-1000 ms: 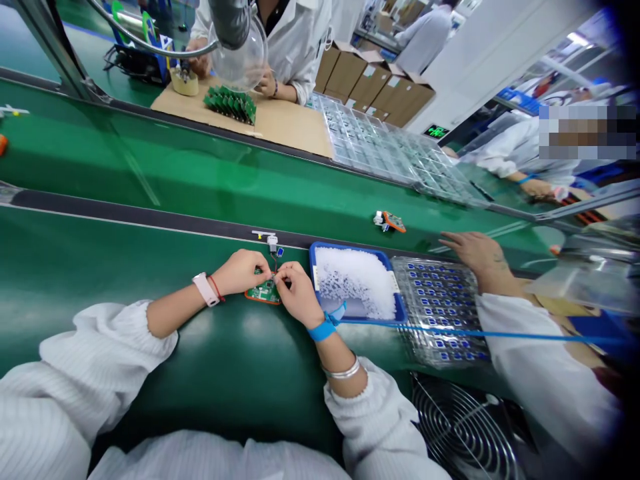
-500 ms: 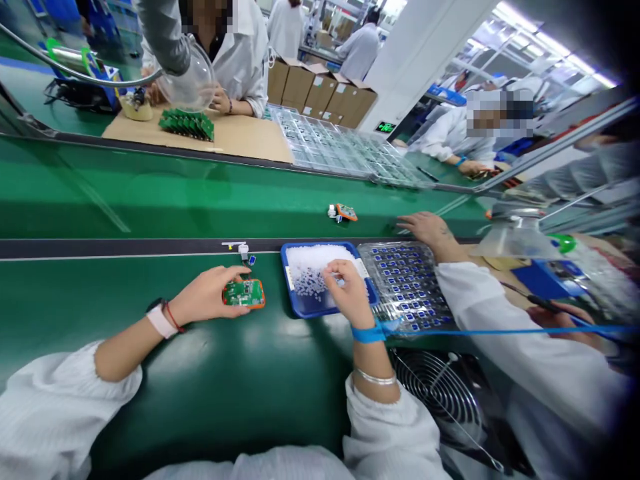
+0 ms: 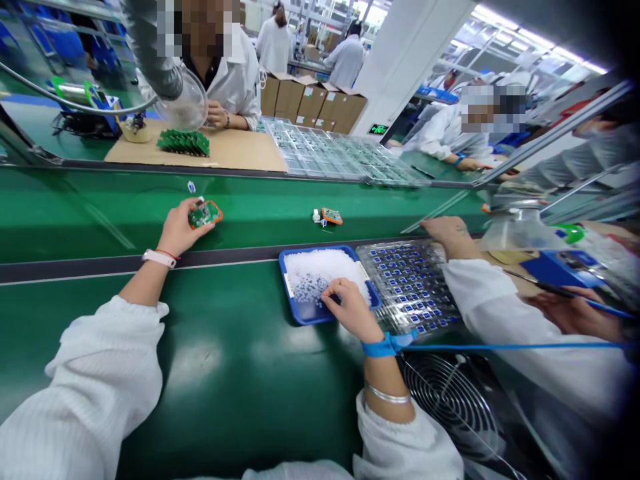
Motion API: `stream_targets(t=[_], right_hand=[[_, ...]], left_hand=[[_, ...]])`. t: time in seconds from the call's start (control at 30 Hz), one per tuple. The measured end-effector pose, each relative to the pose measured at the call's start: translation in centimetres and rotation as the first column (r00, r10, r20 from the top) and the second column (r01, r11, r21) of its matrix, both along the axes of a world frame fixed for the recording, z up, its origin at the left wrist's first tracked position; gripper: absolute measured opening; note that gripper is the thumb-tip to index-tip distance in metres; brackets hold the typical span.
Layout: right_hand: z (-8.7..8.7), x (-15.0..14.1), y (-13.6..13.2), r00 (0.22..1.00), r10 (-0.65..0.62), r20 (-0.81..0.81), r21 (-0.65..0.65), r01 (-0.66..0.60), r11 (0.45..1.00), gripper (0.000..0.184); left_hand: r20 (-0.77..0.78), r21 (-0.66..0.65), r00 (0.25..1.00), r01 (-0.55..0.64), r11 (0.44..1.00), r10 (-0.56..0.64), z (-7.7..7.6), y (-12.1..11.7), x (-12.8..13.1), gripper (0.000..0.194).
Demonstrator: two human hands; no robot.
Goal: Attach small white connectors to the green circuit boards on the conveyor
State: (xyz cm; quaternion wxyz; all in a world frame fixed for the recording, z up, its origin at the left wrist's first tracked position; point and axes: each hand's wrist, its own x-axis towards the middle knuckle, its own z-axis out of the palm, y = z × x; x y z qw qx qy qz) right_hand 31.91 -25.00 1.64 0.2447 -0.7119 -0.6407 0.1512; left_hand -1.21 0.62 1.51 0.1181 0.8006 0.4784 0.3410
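My left hand grips a green circuit board in an orange frame by its edges, out over the green strip beyond the dark rail. A small blue-and-white part shows just past the board, seemingly on a lead. My right hand is at the front right of a blue tray with small white pieces in it. Its thumb and forefinger are pinched together near the pieces; whatever they hold is too small to make out. A blue strap circles that wrist.
Another orange-framed board lies on the green strip. Right of the tray stands a clear plastic tray of small blue parts. A co-worker's hand reaches in there. A black fan and a taut blue cord are at right.
My left hand has carried the circuit board forward and left, from the near table to over the green strip. My right hand stays at the blue tray, its fingers now pinched closer.
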Motion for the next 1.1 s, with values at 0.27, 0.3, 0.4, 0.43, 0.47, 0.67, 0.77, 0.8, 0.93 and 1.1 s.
stream_targets(t=[0.27,0.3,0.4,0.43,0.47,0.67,0.77,0.8,0.93,1.1], right_hand=[[-1.2,0.5,0.3,0.998,0.044,0.047,0.04,-0.046,0.998,0.014],[-1.4,0.6,0.3,0.997,0.052,0.055,0.044,-0.055,0.998,0.015],[-1.7,0.9,0.3,0.995,0.074,0.068,0.041,-0.077,0.996,0.016],[-1.8,0.9,0.4,0.995,0.076,0.071,0.041,-0.079,0.996,0.016],[-1.8,0.9,0.4,0.995,0.073,0.073,0.045,-0.076,0.996,0.016],[-1.8,0.7,0.3,0.995,0.073,0.074,0.049,-0.077,0.996,0.017],[-1.7,0.7,0.3,0.995,0.077,0.069,0.043,-0.08,0.996,0.017],[-1.7,0.7,0.3,0.995,0.079,0.067,0.041,-0.082,0.996,0.017],[-1.5,0.6,0.3,0.995,0.076,0.058,0.033,-0.078,0.996,0.017],[-1.3,0.4,0.2,0.996,0.067,0.053,0.027,-0.068,0.997,0.017]], left_hand=[[-0.256,-0.067,0.965,0.05,0.996,-0.065,-2.7,1.1,-2.5,0.06],[-0.257,-0.051,0.965,0.034,0.998,-0.046,-2.8,1.0,-2.4,0.059],[-0.243,0.022,0.97,-0.018,1.0,0.023,-2.7,0.6,-1.9,0.053],[-0.232,0.049,0.972,-0.027,0.998,0.038,-2.6,0.4,-1.7,0.049],[-0.222,0.074,0.974,-0.028,0.997,0.044,-2.5,0.1,-1.4,0.046],[-0.251,0.085,0.964,0.115,0.99,-0.09,-2.3,-1.8,0.6,0.036],[-0.254,0.046,0.957,0.154,0.987,-0.138,-2.6,-1.9,0.8,0.033],[-0.252,0.034,0.957,0.16,0.987,-0.146,-2.7,-1.8,0.8,0.032],[-0.238,0.002,0.959,0.158,0.987,-0.153,-3.0,-1.6,0.7,0.028],[-0.245,-0.012,0.959,0.145,0.989,-0.143,-2.8,-1.7,0.7,0.027]])
